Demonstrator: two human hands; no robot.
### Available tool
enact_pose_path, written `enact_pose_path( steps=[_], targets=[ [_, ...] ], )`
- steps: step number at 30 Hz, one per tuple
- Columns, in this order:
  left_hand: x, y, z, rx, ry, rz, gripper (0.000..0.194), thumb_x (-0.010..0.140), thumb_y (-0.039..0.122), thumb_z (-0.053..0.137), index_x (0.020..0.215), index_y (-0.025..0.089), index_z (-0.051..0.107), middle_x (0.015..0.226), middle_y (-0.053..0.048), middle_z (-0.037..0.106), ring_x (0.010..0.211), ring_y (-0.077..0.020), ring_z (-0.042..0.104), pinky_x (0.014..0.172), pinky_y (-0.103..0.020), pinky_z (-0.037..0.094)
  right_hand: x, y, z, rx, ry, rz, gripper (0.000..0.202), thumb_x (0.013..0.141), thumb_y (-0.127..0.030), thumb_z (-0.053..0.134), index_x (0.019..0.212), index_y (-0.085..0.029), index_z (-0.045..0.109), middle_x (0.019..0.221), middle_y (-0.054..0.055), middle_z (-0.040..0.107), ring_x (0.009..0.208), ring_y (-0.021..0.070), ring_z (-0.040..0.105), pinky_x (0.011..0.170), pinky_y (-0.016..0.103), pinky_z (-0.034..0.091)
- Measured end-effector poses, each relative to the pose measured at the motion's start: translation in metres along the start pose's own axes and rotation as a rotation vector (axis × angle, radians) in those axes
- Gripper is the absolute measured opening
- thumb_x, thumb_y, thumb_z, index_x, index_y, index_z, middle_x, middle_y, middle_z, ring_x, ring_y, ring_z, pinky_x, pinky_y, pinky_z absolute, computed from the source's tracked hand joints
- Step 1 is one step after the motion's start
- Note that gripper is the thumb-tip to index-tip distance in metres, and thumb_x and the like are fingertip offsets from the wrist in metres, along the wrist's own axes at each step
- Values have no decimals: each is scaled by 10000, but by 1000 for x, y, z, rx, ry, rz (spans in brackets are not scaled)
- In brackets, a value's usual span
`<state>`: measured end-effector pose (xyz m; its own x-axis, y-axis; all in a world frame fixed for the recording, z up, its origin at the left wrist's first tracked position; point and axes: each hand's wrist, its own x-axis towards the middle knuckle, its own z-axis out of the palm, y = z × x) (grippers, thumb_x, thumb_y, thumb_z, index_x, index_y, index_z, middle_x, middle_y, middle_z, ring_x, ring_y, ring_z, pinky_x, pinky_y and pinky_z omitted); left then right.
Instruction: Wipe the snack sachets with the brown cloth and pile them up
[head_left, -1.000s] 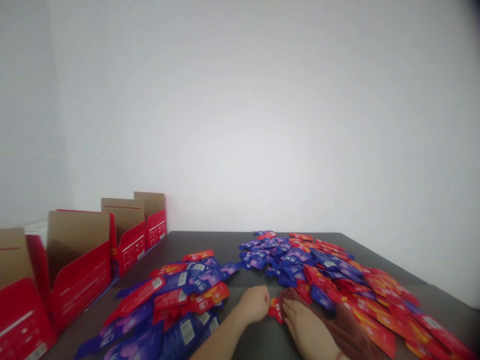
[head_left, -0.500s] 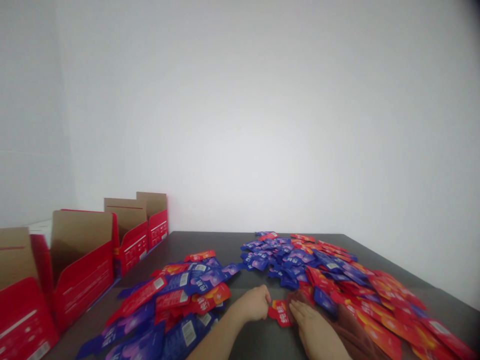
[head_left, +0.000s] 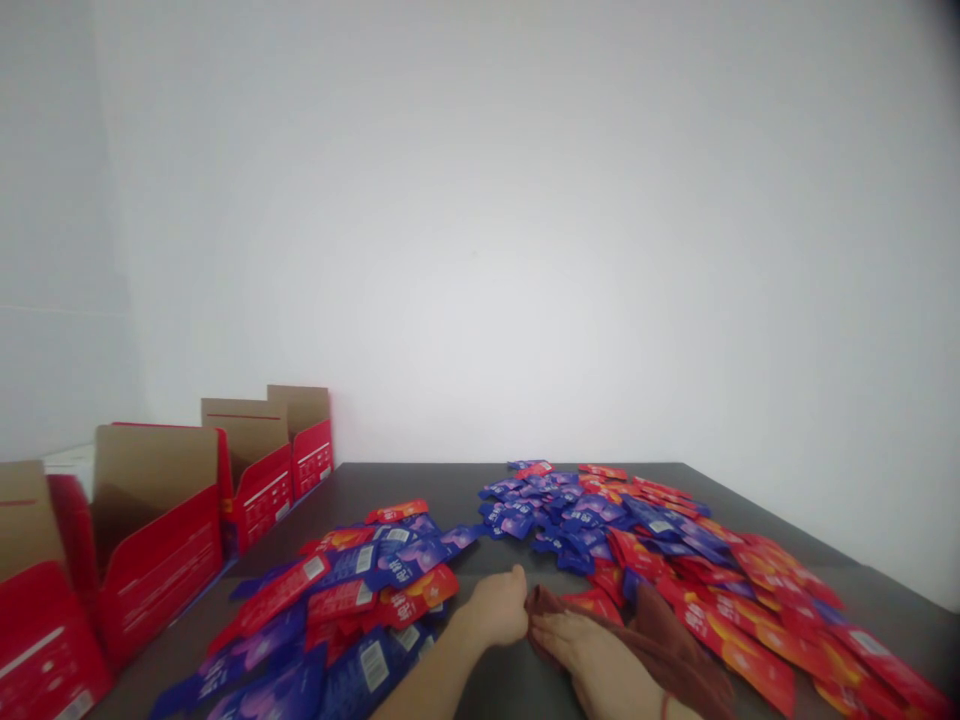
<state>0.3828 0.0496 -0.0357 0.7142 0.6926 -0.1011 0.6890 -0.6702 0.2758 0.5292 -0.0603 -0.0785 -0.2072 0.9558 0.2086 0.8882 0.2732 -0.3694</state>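
Note:
My left hand (head_left: pixel 499 606) is closed, fingers curled, in the middle of the dark table, its fingertips against the edge of a brown cloth (head_left: pixel 682 650). The red packet it pinched by one end is now hidden under that cloth. With its fingers together, my right hand (head_left: pixel 581 645) grips and presses the cloth down just beside my left hand. The rest of the cloth trails rightward past my wrist. Just beyond the cloth, a red-orange packet (head_left: pixel 595 601) partly shows. Purple packets (head_left: pixel 416 563) lie heaped with red ones left of my left forearm.
Red cardboard boxes (head_left: pixel 161 560) with raised brown flaps stand in a row along the left side. A wide pile of purple and red-orange packets (head_left: pixel 592 512) spreads over the back and right of the dark table (head_left: pixel 420 482). A white wall (head_left: pixel 480 250) rises behind.
My right hand has slid left with the brown cloth, covering the red packet and meeting my left hand. My left hand stays nearly in place.

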Motion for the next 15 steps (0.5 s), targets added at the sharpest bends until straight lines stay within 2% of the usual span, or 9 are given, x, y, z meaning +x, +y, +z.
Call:
enact_pose_path(
  steps=[4, 8, 11, 15],
  targets=[
    [-3, 3, -3, 0, -7, -2, 347, 742, 142, 564, 1088, 156, 550, 1020, -149, 676, 986, -312, 643, 759, -336, 477, -16, 9, -7, -42, -20, 33, 497, 841, -172, 362, 1254, -235, 630, 1307, 54, 607, 1188, 215, 567, 1043, 338, 418],
    [-6, 6, -5, -3, -9, -7, 375, 716, 121, 580, 1088, 161, 554, 1014, -144, 679, 984, -318, 644, 755, -345, 482, -25, 30, -11, -200, 63, 238, 524, 819, -114, 341, 1269, -132, 609, 1337, 121, 572, 1232, 245, 531, 1072, 382, 384],
    [-7, 6, -6, 1, -12, -4, 368, 716, 112, 576, 1081, 161, 558, 1005, -146, 682, 981, -324, 645, 764, -358, 484, -17, 40, -6, -175, 126, 279, 487, 841, -142, 358, 1244, -159, 631, 1286, 123, 615, 1215, 258, 547, 1044, 390, 416],
    [-7, 7, -6, 13, -13, 10, 346, 727, 106, 560, 1069, 159, 559, 1023, -148, 681, 994, -325, 641, 779, -361, 481, 8, 28, 7, -92, 100, 210, 437, 885, -203, 353, 1183, -243, 669, 1168, 71, 690, 1110, 242, 622, 992, 393, 463]
  ],
)
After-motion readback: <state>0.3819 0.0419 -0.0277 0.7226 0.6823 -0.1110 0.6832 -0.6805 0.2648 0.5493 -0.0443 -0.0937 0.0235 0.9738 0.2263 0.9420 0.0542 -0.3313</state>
